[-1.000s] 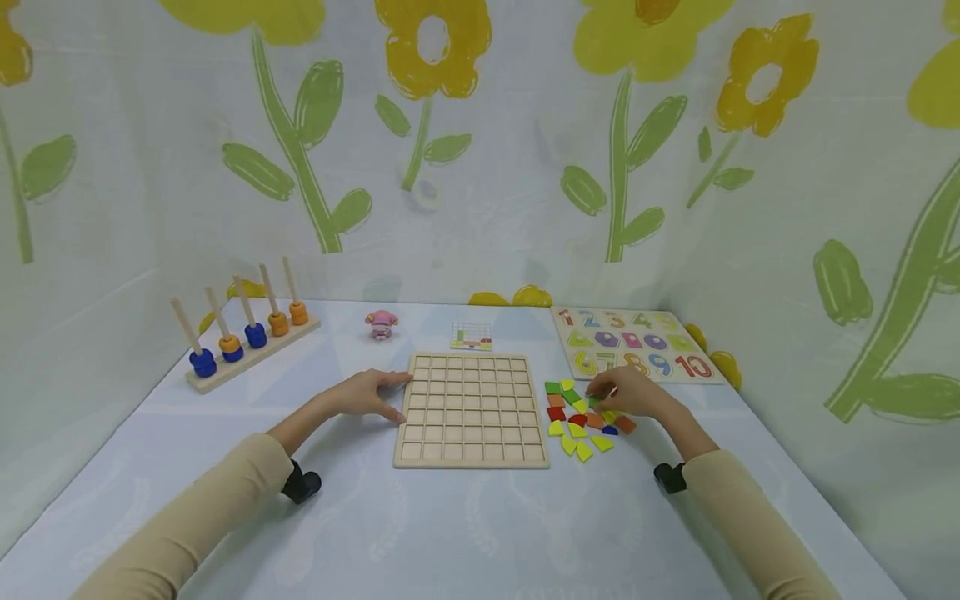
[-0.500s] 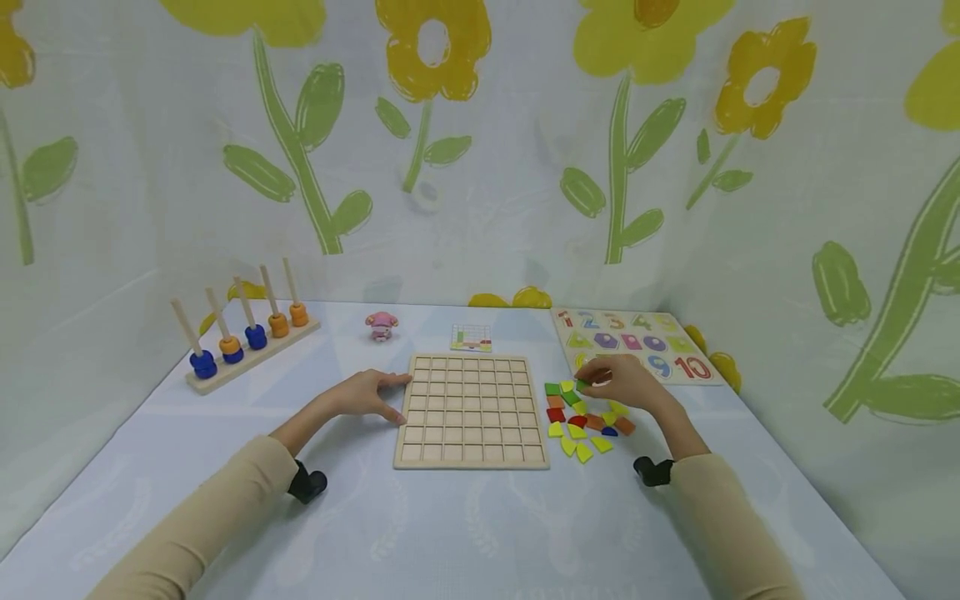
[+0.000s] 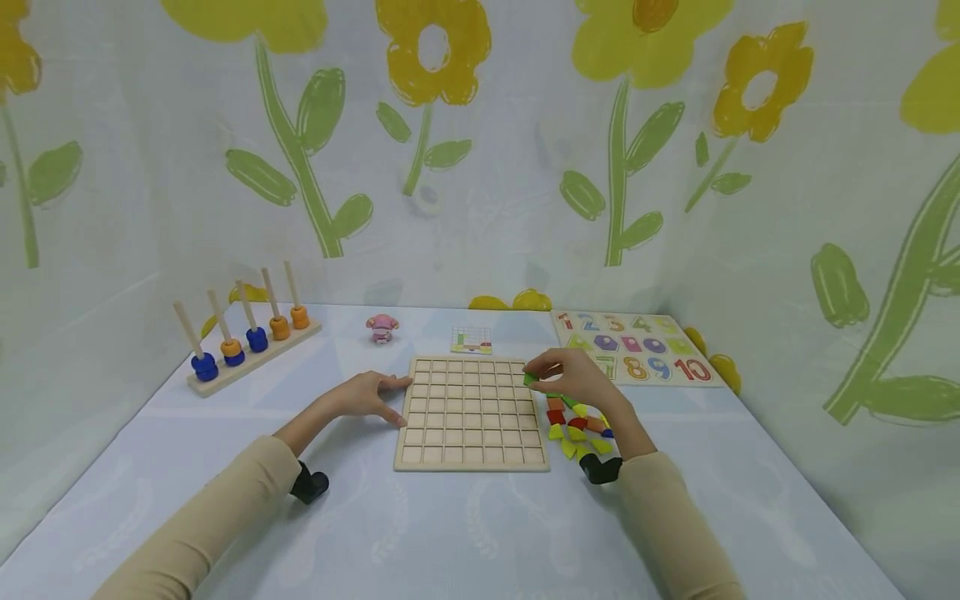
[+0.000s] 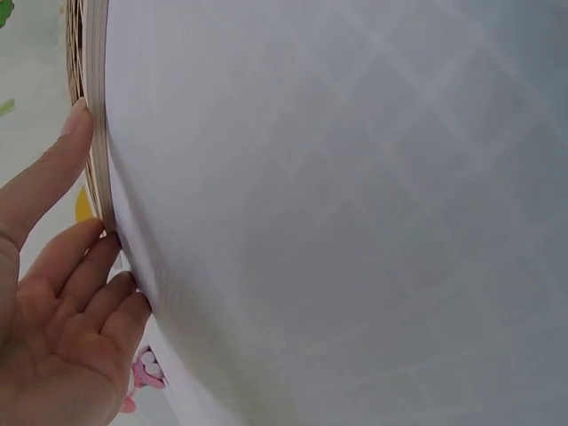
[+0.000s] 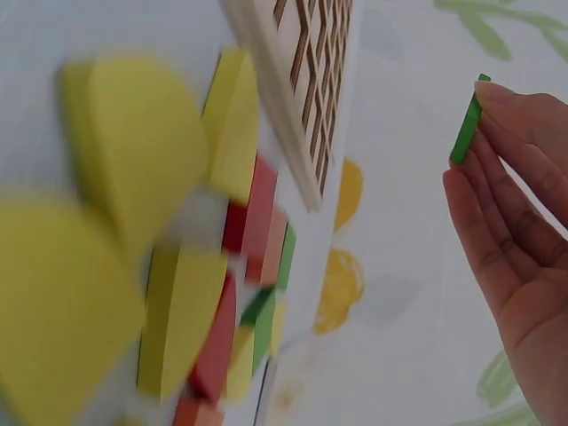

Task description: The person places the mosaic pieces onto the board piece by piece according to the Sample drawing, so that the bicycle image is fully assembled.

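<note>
1. The grid board [image 3: 472, 414] lies flat on the surface [image 3: 465, 533], its square compartments bare, and serves as the landmark here.
2. The left hand [image 3: 358, 396] is at the board's left edge; its grip is spread, thumb and fingertips touching the wooden rim.
3. The right hand [image 3: 576, 377] is over the board's far right corner; its grip pinches a green piece [image 5: 465, 133] between thumb and fingers.
4. That green piece is tilted on edge and, in the right wrist view, apart from the board.
5. Loose coloured pieces [image 3: 577, 423], yellow, red, orange, green and blue, lie just right of the board, partly hidden by the right hand and wrist.
6. A small printed card [image 3: 472, 340] lies just beyond the board's far edge.
7. Beyond the board to the right is a number puzzle [image 3: 645, 354]; beyond it to the left, a pink figurine [image 3: 382, 327].
8. Well left of the board stands a peg stacker [image 3: 258, 360] with blue and orange rings.
</note>
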Motion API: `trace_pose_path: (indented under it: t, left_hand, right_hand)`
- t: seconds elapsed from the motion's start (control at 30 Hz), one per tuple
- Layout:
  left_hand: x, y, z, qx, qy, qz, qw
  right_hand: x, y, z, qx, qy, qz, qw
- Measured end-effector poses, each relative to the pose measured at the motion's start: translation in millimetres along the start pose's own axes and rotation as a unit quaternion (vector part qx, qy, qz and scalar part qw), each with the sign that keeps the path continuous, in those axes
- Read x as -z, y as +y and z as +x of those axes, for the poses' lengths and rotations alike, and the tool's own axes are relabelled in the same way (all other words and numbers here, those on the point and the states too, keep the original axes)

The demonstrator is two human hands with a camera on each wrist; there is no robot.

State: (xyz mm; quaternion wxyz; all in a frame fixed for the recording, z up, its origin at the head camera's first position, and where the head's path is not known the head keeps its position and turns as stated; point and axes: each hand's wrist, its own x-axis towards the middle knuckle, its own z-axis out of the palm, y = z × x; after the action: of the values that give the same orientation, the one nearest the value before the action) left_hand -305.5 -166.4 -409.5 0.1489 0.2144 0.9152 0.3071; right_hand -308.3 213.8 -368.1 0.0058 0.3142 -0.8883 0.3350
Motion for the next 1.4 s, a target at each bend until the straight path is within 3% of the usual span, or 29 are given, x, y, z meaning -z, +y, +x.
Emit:
trace_pose_path:
  t: [0.33, 0.5, 0.97, 1.4]
  left_hand:
    - [-0.9, -0.7, 1.4, 0.011, -0.003, -0.005, 0.9999]
    - [-0.5, 0.8, 1.1, 0.017, -0.004, -0.006, 0.9998]
    - [0.6, 1.9, -1.8, 0.007, -0.006, -0.003, 1.0000]
    - [1.1, 2.5, -2.1, -0.002, -0.006, 0.000, 1.0000]
  right_hand:
    - [-37.4, -26.3, 31.2, 0.077, -0.012, 0.048, 0.996]
    - [-52.8, -39.4, 49.6, 0.085, -0.029, 0.055, 0.994]
    - [-87.4, -40.8, 95.0, 0.014, -0.092, 0.049, 0.995]
    - [-99.0, -43.3, 111.2, -0.040, -0.128, -0.013, 0.991]
